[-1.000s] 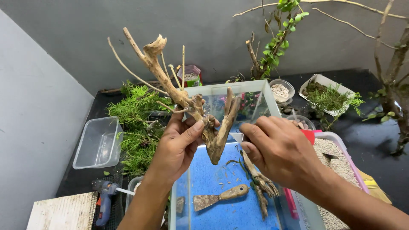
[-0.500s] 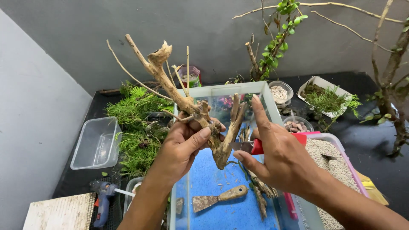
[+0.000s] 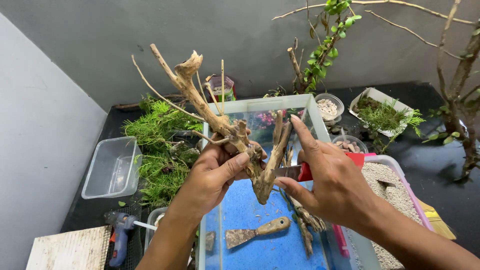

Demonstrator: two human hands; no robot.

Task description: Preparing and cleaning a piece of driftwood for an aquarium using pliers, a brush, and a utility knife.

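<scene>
Since the earlier frame the right hand [image 3: 336, 187] has brought a red-handled blade [image 3: 299, 172] against the driftwood [image 3: 235, 135], which the left hand [image 3: 215, 175] grips above the glass tank [image 3: 260, 105] (blue floor, scraper [image 3: 256, 232] lying inside); black tabletop [image 3: 430, 165] crowded with moss [image 3: 160, 150] and tubs, grey walls close

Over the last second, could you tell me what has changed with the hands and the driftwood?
The right hand opened from a fist beside the driftwood, forefinger now stretched up along a prong, and a red-handled blade now shows in its grip. The left hand kept its grip on the wood, over the glass tank; the scraper stayed.
</scene>
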